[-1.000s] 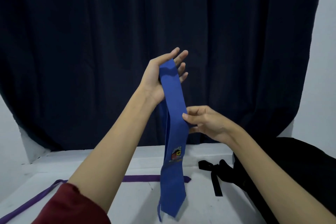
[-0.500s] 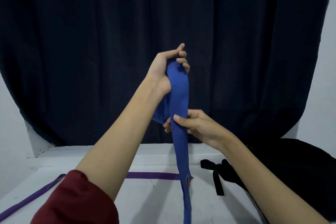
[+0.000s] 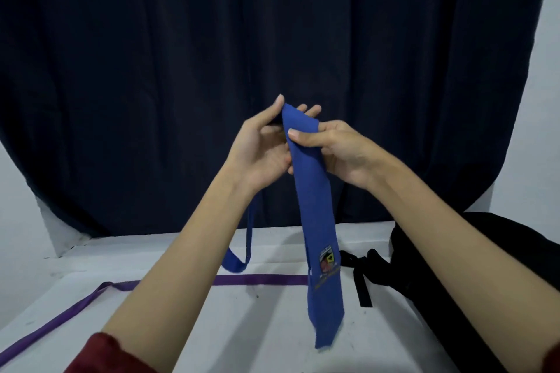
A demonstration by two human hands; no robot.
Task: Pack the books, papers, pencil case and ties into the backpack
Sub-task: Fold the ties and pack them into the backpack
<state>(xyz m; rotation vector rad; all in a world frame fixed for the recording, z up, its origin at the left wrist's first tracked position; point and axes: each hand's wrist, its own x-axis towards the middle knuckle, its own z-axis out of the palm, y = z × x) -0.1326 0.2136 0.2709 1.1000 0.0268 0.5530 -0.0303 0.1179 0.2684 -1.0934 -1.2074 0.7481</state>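
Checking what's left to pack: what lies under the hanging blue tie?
The white table and a purple tie crossing behind the blue tie. The stretch of purple directly behind it is covered.

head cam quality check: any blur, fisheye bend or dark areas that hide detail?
Head view: strong wide-angle bend, the dark navy curtain bows into an arc. Hands and the royal-blue fabric tie look fairly sharp; its crest badge is soft and unreadable. The black backpack is a featureless dark mass. Soft arm shadows fall on the white table; no glare.
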